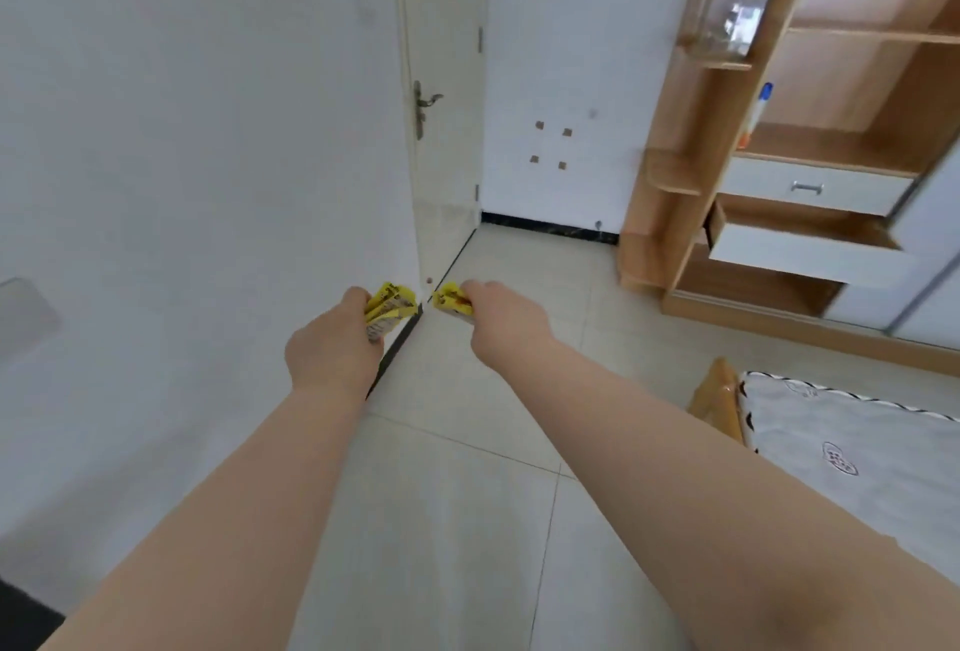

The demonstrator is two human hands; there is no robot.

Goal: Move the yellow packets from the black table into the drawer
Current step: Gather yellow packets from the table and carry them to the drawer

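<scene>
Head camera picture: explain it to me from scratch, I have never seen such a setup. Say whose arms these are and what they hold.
No machine here: a person wears one wide-angle camera on the head, so you look forward and down along their bare arms. The left hand grips yellow packets; the right hand grips further yellow packets. Below lies a tiled floor, ahead a white door. On the right stands a wooden cabinet with one open drawer, where the packets should go.
</scene>
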